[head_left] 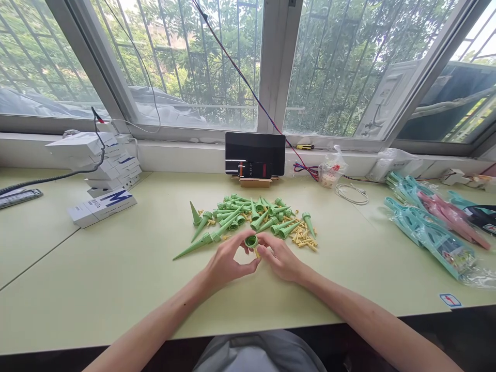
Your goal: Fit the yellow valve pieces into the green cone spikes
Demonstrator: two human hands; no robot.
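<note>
My left hand (227,261) is closed around a green plastic watering spike (251,241), its round open end turned up toward me. The rest of that spike is hidden behind the fingers. My right hand (282,257) pinches a small yellow plastic valve (257,252) against the near side of the spike's collar; whether the valve sits in a hole, I cannot tell. Just beyond both hands lies a heap of similar green spikes (228,219). Loose yellow valves (304,240) are scattered at its right. One long spike with a cap (197,245) points left, beside my left hand.
White boxes (103,207) are stacked at the left. A dark screen (254,147) with a phone (254,170) before it stands at the back. Teal packaged items (426,232), a coiled white cable (351,194) and a plastic bag (332,168) lie to the right.
</note>
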